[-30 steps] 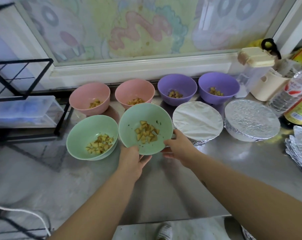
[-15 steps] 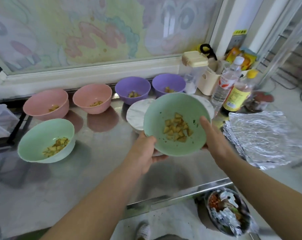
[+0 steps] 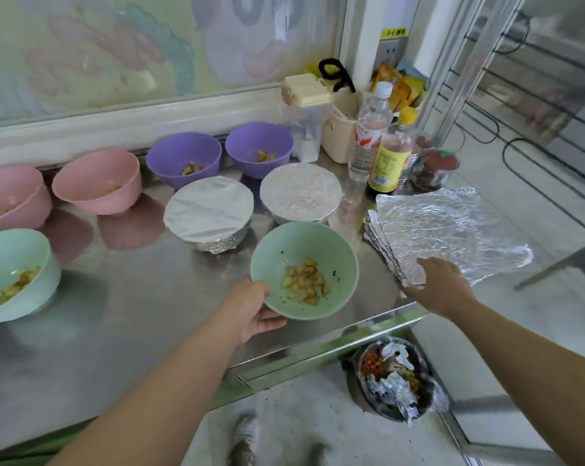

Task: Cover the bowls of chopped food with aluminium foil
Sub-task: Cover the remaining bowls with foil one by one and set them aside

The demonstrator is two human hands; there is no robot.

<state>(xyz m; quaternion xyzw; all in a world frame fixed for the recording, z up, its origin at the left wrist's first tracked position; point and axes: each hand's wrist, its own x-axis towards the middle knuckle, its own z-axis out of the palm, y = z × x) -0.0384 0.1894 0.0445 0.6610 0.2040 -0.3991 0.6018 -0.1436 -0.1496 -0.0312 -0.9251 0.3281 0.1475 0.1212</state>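
A green bowl (image 3: pixel 299 245) of chopped yellow food sits near the front edge of the steel table (image 3: pixel 156 290). My left hand (image 3: pixel 254 311) grips its near-left rim, thumb on top and fingers underneath. My right hand (image 3: pixel 442 284) is off the bowl, and its straight fingers lie on the near corner of a stack of aluminium foil sheets (image 3: pixel 452 223) at the table's right end. Behind the green bowl stand two foil-covered bowls (image 3: pixel 210 210) (image 3: pixel 301 193). A second green bowl (image 3: pixel 12 264), two pink bowls (image 3: pixel 97 179) (image 3: pixel 10 196) and two purple bowls (image 3: pixel 183 156) (image 3: pixel 259 146) stand uncovered.
A water bottle (image 3: pixel 371 136), a sauce bottle (image 3: pixel 390 156), a beige holder (image 3: pixel 339 136) and a lidded jug (image 3: pixel 306 129) crowd the back right corner. On the floor below the table's front edge (image 3: pixel 318 351) is a bin (image 3: pixel 395 378) holding foil scraps.
The green bowl has come down from mid-air onto the table in front of the covered bowls. My right hand let go of it and moved right onto the foil stack.
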